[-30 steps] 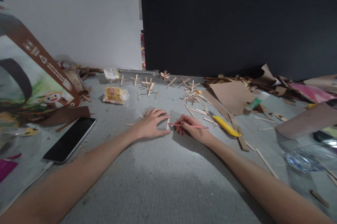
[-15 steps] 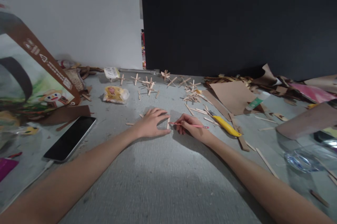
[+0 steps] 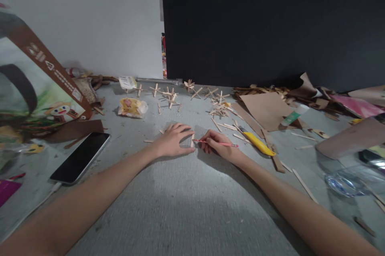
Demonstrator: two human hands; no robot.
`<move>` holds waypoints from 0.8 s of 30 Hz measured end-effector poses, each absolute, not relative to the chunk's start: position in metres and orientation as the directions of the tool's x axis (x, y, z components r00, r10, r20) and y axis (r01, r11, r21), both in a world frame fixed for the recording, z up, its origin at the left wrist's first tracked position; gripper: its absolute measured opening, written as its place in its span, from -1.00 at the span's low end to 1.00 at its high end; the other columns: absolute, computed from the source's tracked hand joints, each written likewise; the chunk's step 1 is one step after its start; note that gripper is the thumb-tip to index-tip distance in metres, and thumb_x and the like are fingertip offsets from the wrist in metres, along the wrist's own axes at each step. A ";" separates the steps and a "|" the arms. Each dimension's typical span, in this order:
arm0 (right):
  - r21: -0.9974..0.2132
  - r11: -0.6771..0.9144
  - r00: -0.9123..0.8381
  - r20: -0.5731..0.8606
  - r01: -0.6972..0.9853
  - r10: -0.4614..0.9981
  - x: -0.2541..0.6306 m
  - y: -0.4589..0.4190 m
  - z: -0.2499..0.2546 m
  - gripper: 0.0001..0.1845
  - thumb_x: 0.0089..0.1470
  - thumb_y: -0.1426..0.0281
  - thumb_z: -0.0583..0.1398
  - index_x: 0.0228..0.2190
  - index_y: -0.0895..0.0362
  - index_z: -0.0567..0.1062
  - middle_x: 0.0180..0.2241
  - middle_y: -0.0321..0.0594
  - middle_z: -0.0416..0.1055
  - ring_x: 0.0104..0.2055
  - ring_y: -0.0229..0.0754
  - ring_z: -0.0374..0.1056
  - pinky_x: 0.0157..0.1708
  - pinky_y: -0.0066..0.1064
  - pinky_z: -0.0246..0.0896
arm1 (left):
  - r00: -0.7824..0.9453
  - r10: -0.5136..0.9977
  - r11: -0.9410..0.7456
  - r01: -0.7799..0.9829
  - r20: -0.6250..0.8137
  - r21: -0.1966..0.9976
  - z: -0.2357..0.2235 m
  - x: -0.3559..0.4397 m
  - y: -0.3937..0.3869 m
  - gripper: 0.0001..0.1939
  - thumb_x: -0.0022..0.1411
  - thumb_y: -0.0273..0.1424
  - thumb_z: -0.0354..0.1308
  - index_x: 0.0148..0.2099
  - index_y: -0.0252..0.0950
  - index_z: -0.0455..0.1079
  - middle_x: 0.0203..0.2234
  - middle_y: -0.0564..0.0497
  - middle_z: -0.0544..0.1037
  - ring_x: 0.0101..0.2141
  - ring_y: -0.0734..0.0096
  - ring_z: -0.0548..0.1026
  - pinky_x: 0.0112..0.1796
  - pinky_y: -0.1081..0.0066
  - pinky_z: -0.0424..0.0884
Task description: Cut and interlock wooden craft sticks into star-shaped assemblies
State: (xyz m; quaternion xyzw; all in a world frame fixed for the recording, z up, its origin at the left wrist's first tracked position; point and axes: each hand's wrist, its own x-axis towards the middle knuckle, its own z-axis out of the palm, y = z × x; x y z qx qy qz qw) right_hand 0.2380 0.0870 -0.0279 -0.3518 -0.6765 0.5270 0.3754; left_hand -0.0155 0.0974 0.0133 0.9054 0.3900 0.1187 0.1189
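A short flat wooden stick (image 3: 192, 140) lies on the grey table, its two ends between the thumb and index finger of my left hand (image 3: 173, 140). My right hand (image 3: 217, 144) grips a pink pencil (image 3: 227, 144), whose tip meets the stick's right edge or comes very close to it. Whether the tip leaves a mark is too small to tell. Part of another wooden stick (image 3: 148, 141) sticks out from behind my left wrist. To the right of my right hand are loose sticks (image 3: 241, 138) and a yellow utility knife (image 3: 259, 144).
Several crossed-stick pieces (image 3: 170, 97) stand along the back, near a wrapped yellow snack (image 3: 132, 108). On the left are a phone (image 3: 80, 159) with a cable and a large printed bag (image 3: 45, 75). Cardboard (image 3: 266, 109), a glue tube (image 3: 294, 115) and a clear cup (image 3: 345, 182) occupy the right.
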 end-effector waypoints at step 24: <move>-0.975 0.199 -0.470 0.129 0.102 0.873 0.237 0.086 -0.023 -0.79 0.26 0.19 0.21 -0.31 0.07 0.48 -0.43 -0.29 0.53 -0.52 -0.26 0.35 -0.47 -0.40 0.28 | 0.670 0.733 -0.668 0.675 0.119 0.313 0.012 -0.017 0.098 -0.31 0.37 0.09 0.21 0.40 -0.11 0.40 0.37 -0.15 0.40 0.36 -0.11 0.26 0.34 -0.08 0.19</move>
